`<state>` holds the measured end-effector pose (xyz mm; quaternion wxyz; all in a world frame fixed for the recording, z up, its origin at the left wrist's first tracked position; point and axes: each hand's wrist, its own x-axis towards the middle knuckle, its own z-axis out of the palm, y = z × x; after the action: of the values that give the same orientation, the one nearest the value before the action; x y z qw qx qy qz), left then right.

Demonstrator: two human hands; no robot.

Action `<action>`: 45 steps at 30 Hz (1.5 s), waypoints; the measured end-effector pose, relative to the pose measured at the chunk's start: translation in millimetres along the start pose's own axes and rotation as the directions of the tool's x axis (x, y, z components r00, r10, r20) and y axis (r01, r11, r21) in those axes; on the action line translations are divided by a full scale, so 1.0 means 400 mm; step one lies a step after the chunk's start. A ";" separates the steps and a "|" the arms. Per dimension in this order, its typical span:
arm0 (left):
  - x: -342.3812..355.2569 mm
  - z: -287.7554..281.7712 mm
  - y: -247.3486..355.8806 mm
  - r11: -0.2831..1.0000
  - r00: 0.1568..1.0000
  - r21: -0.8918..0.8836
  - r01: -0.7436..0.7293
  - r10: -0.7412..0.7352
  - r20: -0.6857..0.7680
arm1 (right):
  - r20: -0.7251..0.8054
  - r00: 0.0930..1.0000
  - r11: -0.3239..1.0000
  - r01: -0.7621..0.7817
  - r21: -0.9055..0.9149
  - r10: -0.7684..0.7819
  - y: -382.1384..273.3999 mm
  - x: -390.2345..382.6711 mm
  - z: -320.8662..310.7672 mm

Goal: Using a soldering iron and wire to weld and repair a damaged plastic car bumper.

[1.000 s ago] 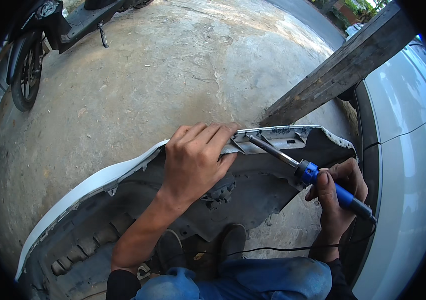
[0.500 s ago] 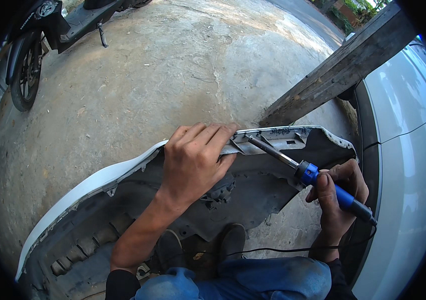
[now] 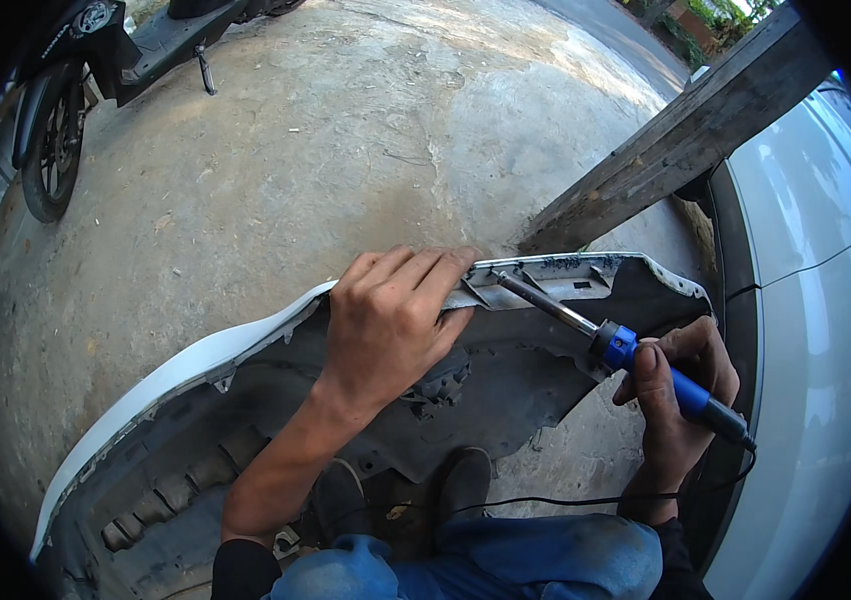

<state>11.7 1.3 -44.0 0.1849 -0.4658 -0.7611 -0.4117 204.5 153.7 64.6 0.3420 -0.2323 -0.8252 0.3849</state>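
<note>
We can make out one short line of pale lettering (image 3: 56,41) on the dark front of the scooter (image 3: 141,75) at the upper left, slanting up to the right, near the headlight (image 3: 95,16). It is small and set close to the dark rim of our view, and we can read no other label, number or sign.

Head fisheye: I look steeply down over the knees (image 3: 566,548); left hand (image 3: 384,312) and right hand (image 3: 670,428) near, floor (image 3: 286,180) beyond.
</note>
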 end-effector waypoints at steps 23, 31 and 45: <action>0.000 0.002 -0.002 1.000 1.000 -0.004 -0.022 0.022 -0.010 | -0.008 1.000 1.000 0.008 -0.028 -0.008 0.006 0.001 -0.003; -0.001 0.000 -0.003 1.000 1.000 -0.007 -0.015 0.015 -0.003 | -0.006 1.000 1.000 0.010 -0.030 -0.010 0.000 0.002 -0.001; -0.004 0.000 -0.006 1.000 1.000 -0.004 -0.023 0.023 -0.010 | -0.012 1.000 0.997 -0.008 -0.081 0.007 0.000 -0.002 0.000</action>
<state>10.5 -0.3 -46.3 0.1925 -0.4728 -0.7539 -0.4136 205.0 153.2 64.3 0.3357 -0.2512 -0.8372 0.3512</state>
